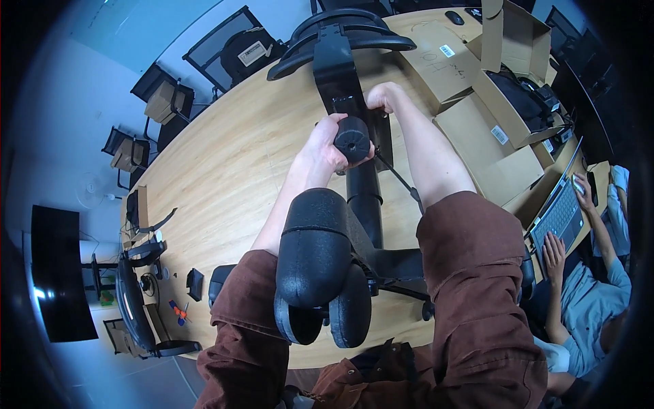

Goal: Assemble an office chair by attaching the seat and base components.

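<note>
A black frame with a thick post (363, 187) and a flat metal bracket (335, 65) stretches away from me over the wooden table. My left hand (325, 146) is closed around a black round-ended cylinder (352, 139) with a small hole in its end face. Beyond it, my right hand (385, 97) is curled closed at the right edge of the bracket; what its fingers hold is hidden. Nearest me is a rounded black padded part (315, 255), between my forearms. A thin black cable (400, 176) runs beside the post. At the far end of the bracket sits a curved black piece (371, 37).
Opened cardboard boxes (490, 146) crowd the right side of the table (225, 157). Another person works at a laptop (560, 211) at the right edge. On the left lie a small black box (195, 284) and an orange-and-blue item (179, 312). Chairs (163, 95) line the far left.
</note>
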Available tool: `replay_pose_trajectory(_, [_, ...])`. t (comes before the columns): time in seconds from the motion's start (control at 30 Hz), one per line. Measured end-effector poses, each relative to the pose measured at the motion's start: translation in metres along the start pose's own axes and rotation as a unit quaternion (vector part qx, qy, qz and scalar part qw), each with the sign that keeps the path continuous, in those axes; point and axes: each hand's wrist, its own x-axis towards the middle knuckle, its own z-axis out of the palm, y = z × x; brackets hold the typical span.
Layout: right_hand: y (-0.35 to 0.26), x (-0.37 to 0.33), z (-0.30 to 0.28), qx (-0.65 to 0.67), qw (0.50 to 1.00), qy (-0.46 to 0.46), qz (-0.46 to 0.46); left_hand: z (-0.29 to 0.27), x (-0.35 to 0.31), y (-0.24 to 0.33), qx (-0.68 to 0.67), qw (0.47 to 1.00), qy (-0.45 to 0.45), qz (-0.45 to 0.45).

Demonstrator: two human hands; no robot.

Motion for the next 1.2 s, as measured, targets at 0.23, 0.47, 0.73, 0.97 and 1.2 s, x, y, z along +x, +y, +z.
replay_pose_trajectory(0.23, [-0.012, -0.001, -0.001, -0.031, 0.997, -0.066, 0.026, -0.011, 0.002, -0.017, 0.059, 0.989, -0.059, 0.121])
replay_pose_trajectory(0.47, [-0.004, 0.015, -0.011, -0.008, 0.997, -0.076, -0.024, -0.013, 0.009, -0.027, 0.095, 0.990, -0.045, 0.095])
replay_pose_trajectory(0.73, [-0.003, -0.008, -0.007, 0.084, 0.991, -0.055, -0.089, -0.012, 0.012, -0.035, 0.093, 0.984, -0.018, 0.149])
replay_pose_trajectory(0.97, [-0.013, -0.023, -0.003, 0.076, 0.995, -0.040, -0.049, -0.010, 0.010, -0.037, 0.081, 0.984, -0.007, 0.157])
replay_pose_trajectory(1.2, [-0.010, -0.014, -0.008, 0.006, 0.994, -0.082, -0.067, -0.015, 0.005, -0.031, 0.061, 0.989, -0.069, 0.115])
